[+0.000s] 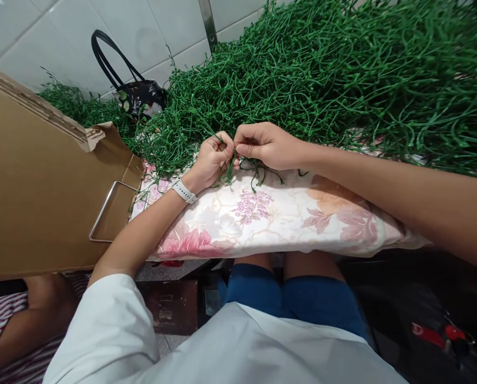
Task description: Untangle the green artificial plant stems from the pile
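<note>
My left hand point(213, 160), with a pale watch strap point(184, 191) at the wrist, is closed around thin green plastic stems point(229, 173) whose ends hang below the fingers. Fingertip to fingertip with it, my right hand point(264, 143) pinches at the same stems from the right. Exactly which piece the right fingers grip is hidden. Both hands are just above a floral tablecloth point(254, 208), at the near edge of a large heap of green artificial stems point(302, 80). A few loose stems point(258, 176) lie on the cloth under the hands.
On the left stands a big cardboard box point(42, 186) with a metal wire handle point(104, 210). A dark floral handbag point(140, 98) sits behind the heap against the tiled wall point(74, 42). Another person's arm point(42, 309) and striped clothing show at lower left.
</note>
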{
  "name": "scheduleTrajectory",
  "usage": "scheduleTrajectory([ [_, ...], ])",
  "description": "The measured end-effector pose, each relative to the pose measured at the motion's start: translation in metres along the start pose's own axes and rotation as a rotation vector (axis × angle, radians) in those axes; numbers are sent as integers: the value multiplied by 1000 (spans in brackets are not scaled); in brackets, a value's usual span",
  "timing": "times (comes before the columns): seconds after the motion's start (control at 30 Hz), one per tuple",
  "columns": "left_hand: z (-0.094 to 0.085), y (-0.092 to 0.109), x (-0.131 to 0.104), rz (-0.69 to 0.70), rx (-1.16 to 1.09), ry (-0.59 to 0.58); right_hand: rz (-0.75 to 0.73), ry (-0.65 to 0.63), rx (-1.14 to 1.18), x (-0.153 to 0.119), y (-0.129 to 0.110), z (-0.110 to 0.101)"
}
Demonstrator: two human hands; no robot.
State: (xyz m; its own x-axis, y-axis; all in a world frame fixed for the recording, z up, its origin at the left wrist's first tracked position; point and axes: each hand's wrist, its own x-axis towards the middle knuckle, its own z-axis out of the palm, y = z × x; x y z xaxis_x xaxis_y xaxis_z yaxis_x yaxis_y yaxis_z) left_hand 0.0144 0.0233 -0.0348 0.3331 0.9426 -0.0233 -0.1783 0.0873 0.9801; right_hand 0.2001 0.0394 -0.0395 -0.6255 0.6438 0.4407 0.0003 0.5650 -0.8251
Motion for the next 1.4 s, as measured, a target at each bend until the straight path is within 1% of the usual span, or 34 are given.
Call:
scheduleTrajectory([
  [0.07, -2, 0, -1, 34, 52, -66, 21, -104, 100, 1, 0, -6],
  [0.17, -4, -1, -3, 67, 128, -169, 41, -246, 187, 0, -2, -16],
  [0.3, -7, -1, -6, 69, 157, -299, 46, -383, 274, -3, -6, -23],
  [0.37, -8, 1, -6, 47, 168, -366, 53, -418, 295, -4, -6, -23],
  [0.4, -8, 1, -6, 31, 171, -381, 61, -422, 311, -5, -6, -22],
  [0.47, -8, 2, -6, 4, 161, -360, 82, -391, 362, -5, -6, -20],
  [0.53, -7, 3, -5, -15, 120, -308, 105, -282, 439, -4, -6, -20],
  [0.6, -5, 3, -4, -38, 70, -277, 107, -76, 525, -1, -10, -22],
  [0.7, -4, 3, -3, -85, 23, -236, 104, 357, 603, 6, -19, -29],
  [0.77, -3, 4, -3, -109, 14, -202, 146, 654, 547, 11, -24, -35],
  [0.83, -2, 5, -3, -127, 12, -178, 194, 887, 440, 16, -25, -38],
  [0.87, -2, 5, -3, -130, 9, -174, 199, 955, 392, 17, -24, -39],
  [0.9, -2, 5, -3, -131, 4, -174, 196, 993, 351, 17, -23, -39],
  [0.93, -1, 5, -2, -126, -6, -176, 190, 1000, 315, 17, -22, -38],
  [1.0, -1, 5, -2, -97, -29, -177, 148, 958, 224, 14, -21, -35],
  [1.03, -1, 4, -2, -74, -38, -171, 120, 900, 159, 12, -21, -32],
  [1.07, -1, 3, -2, -50, -45, -161, 89, 814, 78, 9, -22, -29],
  [1.1, -1, 2, -2, -23, -50, -147, 54, 697, -12, 7, -23, -25],
  [1.2, -4, -4, 0, 52, -59, -104, -30, 264, -274, -1, -23, -14],
  [1.23, -5, -5, 1, 78, -59, -91, -48, 165, -335, -3, -21, -11],
  [1.27, -5, -6, 2, 103, -57, -77, -63, 106, -377, -4, -19, -9],
  [1.3, -6, -7, 2, 118, -50, -66, -70, 76, -401, -5, -15, -7],
  [1.4, -6, -6, 3, 92, -14, -52, -67, 52, -406, -4, -7, -7],
])
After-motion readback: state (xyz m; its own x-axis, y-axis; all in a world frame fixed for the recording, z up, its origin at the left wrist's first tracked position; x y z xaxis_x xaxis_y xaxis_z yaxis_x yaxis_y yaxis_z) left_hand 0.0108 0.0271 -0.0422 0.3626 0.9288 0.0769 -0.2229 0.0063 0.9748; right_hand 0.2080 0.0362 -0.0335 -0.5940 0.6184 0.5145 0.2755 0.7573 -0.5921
